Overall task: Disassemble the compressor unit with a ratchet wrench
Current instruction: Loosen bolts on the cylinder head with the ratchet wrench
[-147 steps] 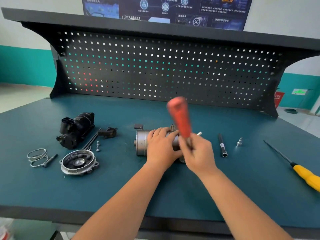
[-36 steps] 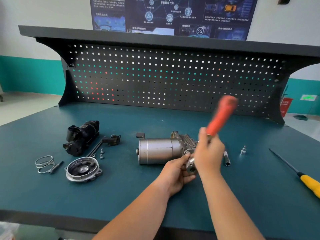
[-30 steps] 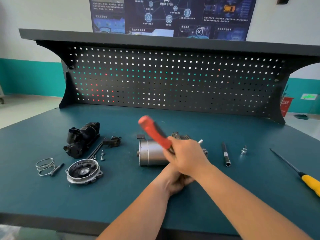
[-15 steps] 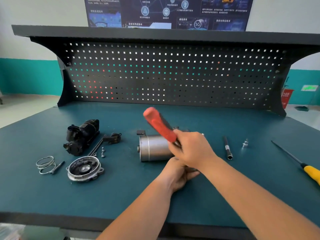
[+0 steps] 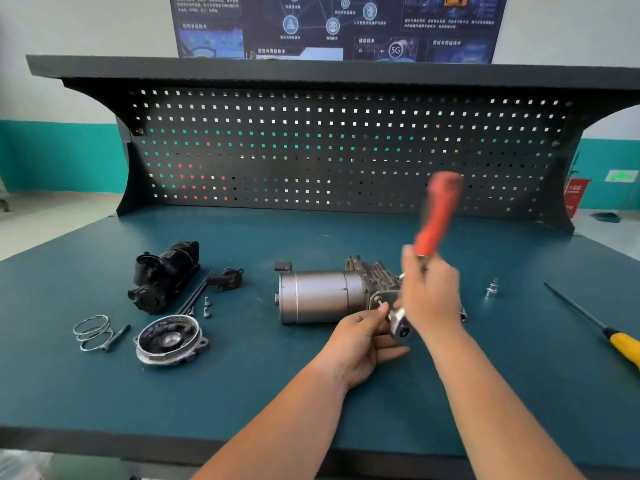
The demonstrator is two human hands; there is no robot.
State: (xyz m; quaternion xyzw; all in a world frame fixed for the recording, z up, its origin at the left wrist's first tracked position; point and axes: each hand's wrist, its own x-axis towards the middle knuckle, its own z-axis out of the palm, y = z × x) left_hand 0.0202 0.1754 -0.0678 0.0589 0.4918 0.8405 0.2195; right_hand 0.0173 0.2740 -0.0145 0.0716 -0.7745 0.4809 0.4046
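Observation:
The compressor unit point(image 5: 320, 295), a silver cylinder with a grey cast head at its right end, lies on its side mid-bench. My right hand point(image 5: 429, 299) grips the ratchet wrench point(image 5: 438, 216) low on its red handle, which is blurred and tilts up and to the right. The wrench's silver head point(image 5: 400, 325) sits at the near right end of the unit. My left hand point(image 5: 360, 337) lies palm up just under that head, its fingertips pinching it where it meets the unit.
Left of the unit lie a black motor part point(image 5: 166, 275), a round end cover point(image 5: 169, 339), wire rings point(image 5: 91, 332), thin rods and small bolts point(image 5: 206, 306). A small socket point(image 5: 491, 289) and a yellow-handled screwdriver point(image 5: 620, 342) lie to the right. A pegboard point(image 5: 346, 150) backs the bench.
The red handle has swung from leaning left over the cylinder to leaning up and right. My left hand stays under the wrench head. The extension bar is now hidden behind my right hand.

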